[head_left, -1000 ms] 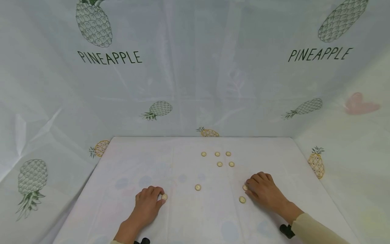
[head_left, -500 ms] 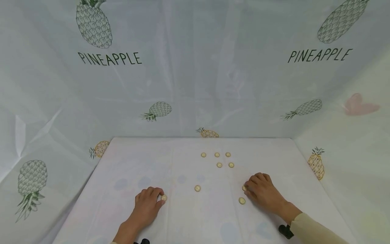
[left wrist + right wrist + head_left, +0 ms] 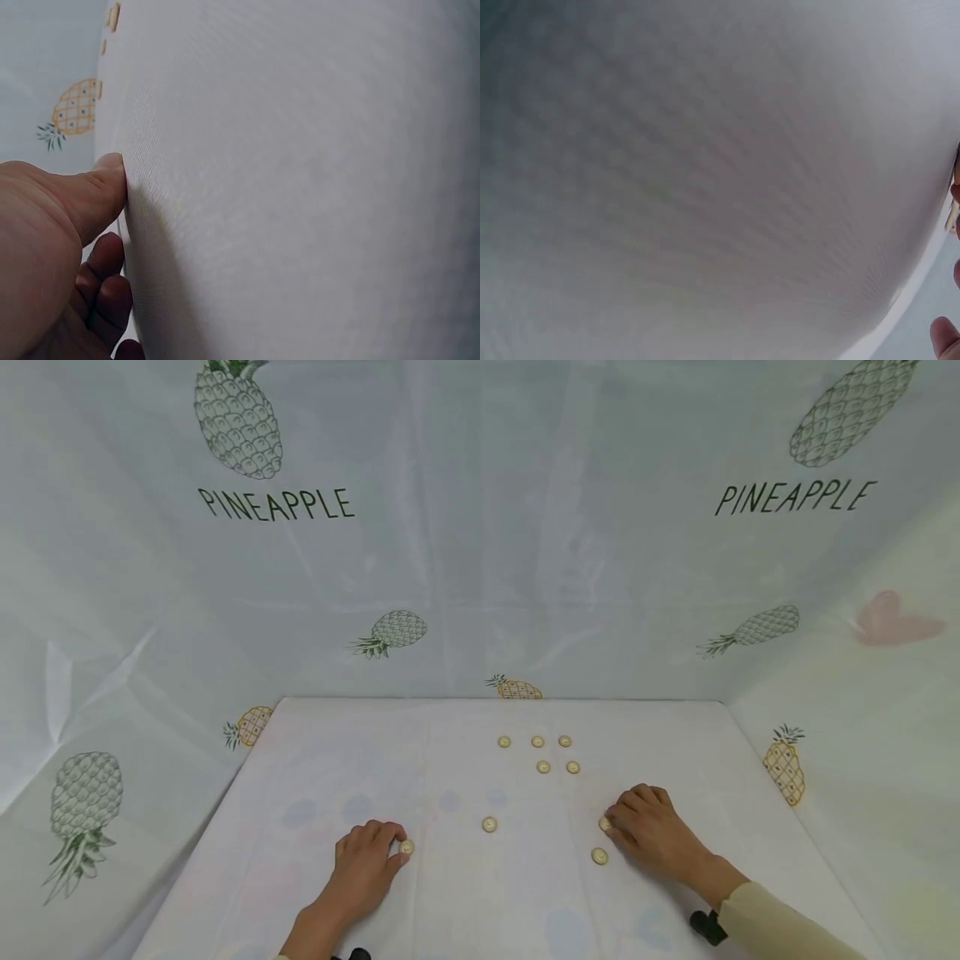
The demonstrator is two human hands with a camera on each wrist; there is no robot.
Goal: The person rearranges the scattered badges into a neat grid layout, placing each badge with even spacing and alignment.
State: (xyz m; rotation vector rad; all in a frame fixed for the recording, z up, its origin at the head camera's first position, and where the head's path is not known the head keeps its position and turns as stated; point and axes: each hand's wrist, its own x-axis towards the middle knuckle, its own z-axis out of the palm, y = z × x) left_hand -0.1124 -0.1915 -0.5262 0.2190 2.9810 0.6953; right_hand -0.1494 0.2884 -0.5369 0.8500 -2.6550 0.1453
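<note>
On the left side of the white table, my left hand point(image 3: 363, 867) pinches a small round wooden piece point(image 3: 407, 847) between thumb and forefinger, low at the cloth. The piece is pale yellow with a ringed top and a tiny mark. To the right, my right hand point(image 3: 654, 828) grips a matching piece point(image 3: 605, 823), its right edge hidden by the fingers. Just in front of that hand lies another loose piece point(image 3: 600, 856). One more round piece point(image 3: 489, 824) sits between the hands. The left wrist view shows the left thumb point(image 3: 101, 195) right at the table surface.
Toward the back are a row of three round pieces point(image 3: 537, 742) and a pair point(image 3: 558, 767) in front of it. The white cloth-covered table point(image 3: 465, 902) ends at a pineapple-print curtain point(image 3: 480, 552) behind and on both sides. A black wrist strap part point(image 3: 707, 927) shows below the right sleeve.
</note>
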